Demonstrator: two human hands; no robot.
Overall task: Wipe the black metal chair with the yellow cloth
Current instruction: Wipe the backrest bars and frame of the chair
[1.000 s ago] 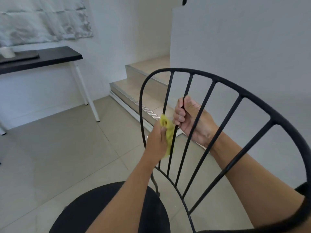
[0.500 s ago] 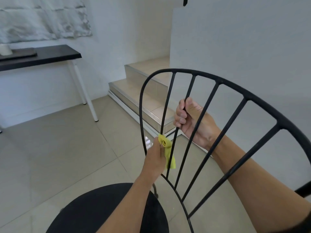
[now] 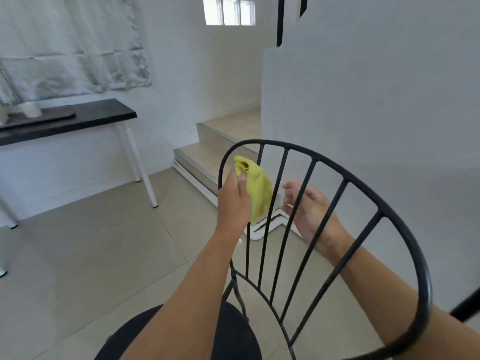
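The black metal chair fills the lower middle, its curved back rail and several thin spindles facing me, its round seat at the bottom edge. My left hand holds the bunched yellow cloth up near the left end of the back rail, beside the first spindles. My right hand is behind the spindles, fingers loosely apart, touching no bar that I can see. My right forearm passes through the chair back.
A black-topped table with white legs stands at the left wall, a white cup on a dark tray on it. Beige tiled steps rise behind the chair. A white wall is on the right.
My left hand lifted the cloth from low on a spindle up toward the top rail. My right hand let go of the spindle and opened. The view tilted up.
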